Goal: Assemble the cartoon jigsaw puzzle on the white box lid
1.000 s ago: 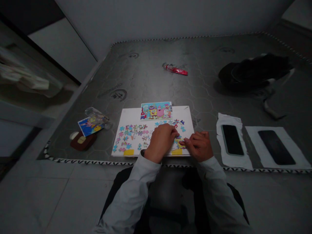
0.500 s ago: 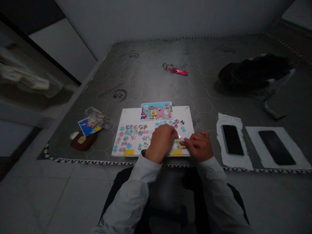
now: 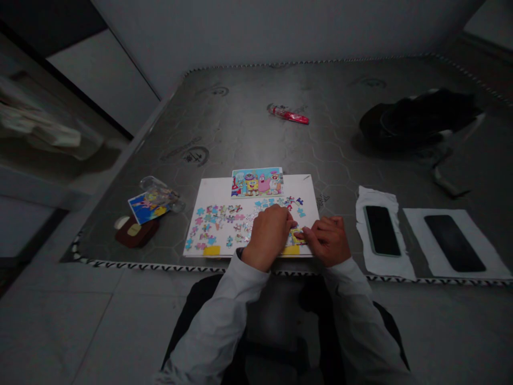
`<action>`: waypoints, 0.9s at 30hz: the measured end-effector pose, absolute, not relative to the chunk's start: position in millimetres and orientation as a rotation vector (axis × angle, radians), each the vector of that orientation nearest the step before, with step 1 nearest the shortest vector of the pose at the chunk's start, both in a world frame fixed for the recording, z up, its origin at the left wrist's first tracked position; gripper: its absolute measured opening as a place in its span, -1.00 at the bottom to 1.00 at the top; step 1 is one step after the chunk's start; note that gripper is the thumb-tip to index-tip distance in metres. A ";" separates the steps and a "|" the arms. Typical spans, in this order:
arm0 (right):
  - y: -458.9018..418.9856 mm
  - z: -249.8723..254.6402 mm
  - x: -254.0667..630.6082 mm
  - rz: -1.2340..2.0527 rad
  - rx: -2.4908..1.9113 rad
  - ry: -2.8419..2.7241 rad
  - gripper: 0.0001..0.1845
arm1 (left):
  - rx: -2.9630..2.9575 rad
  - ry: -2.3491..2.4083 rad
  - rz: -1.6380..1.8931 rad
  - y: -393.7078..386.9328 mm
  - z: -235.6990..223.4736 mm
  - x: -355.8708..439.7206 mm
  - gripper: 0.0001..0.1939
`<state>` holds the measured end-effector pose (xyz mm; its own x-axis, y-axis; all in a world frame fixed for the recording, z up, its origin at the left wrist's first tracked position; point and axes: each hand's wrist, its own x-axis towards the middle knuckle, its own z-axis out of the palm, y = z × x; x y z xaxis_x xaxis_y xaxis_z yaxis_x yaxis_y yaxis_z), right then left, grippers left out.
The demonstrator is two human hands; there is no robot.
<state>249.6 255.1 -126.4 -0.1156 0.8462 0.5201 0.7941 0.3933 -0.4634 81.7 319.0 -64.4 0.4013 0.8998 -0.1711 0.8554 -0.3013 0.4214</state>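
A white board (image 3: 218, 188) carries many small jigsaw pieces (image 3: 210, 219), mostly pink and light blue. My left hand (image 3: 266, 238) is bent over the board's right half, thumb and fingers pinched together; the jigsaw piece at its fingertips is mostly hidden. Right beside those fingertips lies a small joined section of jigsaw (image 3: 297, 236), yellow and coloured. The thumb of my right hand (image 3: 331, 240) presses on its right edge, with the other fingers curled in. A picture card (image 3: 257, 183) with cartoon figures rests at the board's far edge.
Two phones (image 3: 382, 231) lie on white sheets at the right. At the left are a brown case (image 3: 137, 233), a blue card (image 3: 148, 208) and a clear plastic bottle (image 3: 162, 193). Farther back are a red packet (image 3: 290, 115) and a black bag-like object (image 3: 425, 120).
My left hand has shifted slightly, its fingertips moving closer to the joined section; the light piece glimpsed by them earlier is now covered. My right hand stays in place.
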 end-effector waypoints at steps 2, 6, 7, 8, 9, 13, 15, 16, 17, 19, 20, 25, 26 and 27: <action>255.3 -126.4 249.7 0.084 -1.405 -1.915 -0.61 | 2.228 1.487 0.129 318.1 -65.0 81.2 -0.84; 255.4 -126.7 250.3 0.083 -1.393 -1.920 -0.63 | 2.241 1.439 0.151 317.7 -66.2 79.5 -0.84; 255.3 -126.7 250.5 0.084 -1.391 -1.921 -0.64 | 2.241 1.429 0.162 317.8 -66.1 79.2 -0.85; 255.3 -126.8 250.7 0.085 -1.391 -1.922 -0.65 | 2.240 1.422 0.171 318.0 -66.0 79.0 -0.85; 255.2 -126.8 250.8 0.086 -1.391 -1.925 -0.65 | 2.234 1.417 0.181 318.3 -65.8 78.8 -0.85; 255.1 -126.9 250.8 0.091 -1.389 -1.924 -0.65 | 2.196 1.367 0.278 320.5 -66.5 77.2 -0.83; 255.1 -126.9 250.7 0.093 -1.393 -1.919 -0.65 | 2.213 1.280 0.361 322.0 -67.7 75.6 -0.76; 255.0 -126.8 250.6 0.094 -1.396 -1.919 -0.65 | 2.228 1.235 0.392 322.7 -68.1 74.8 -0.74; 255.0 -126.7 250.5 0.095 -1.399 -1.919 -0.64 | 2.240 1.199 0.416 323.4 -68.1 74.0 -0.73; 254.8 -126.4 250.5 0.095 -1.401 -1.921 -0.64 | 2.233 1.173 0.455 324.3 -67.0 72.8 -0.74; 254.7 -126.2 250.5 0.095 -1.401 -1.922 -0.64 | 2.207 1.183 0.474 324.6 -65.9 72.4 -0.75; 254.2 -125.7 250.2 0.094 -1.414 -1.915 -0.64 | 2.048 1.287 0.481 325.2 -60.6 71.0 -0.90; 254.2 -125.6 250.0 0.096 -1.416 -1.911 -0.63 | 2.037 1.297 0.476 325.5 -60.2 70.8 -0.91; 254.3 -125.6 249.9 0.099 -1.416 -1.909 -0.62 | 2.031 1.308 0.473 325.7 -60.2 70.8 -0.92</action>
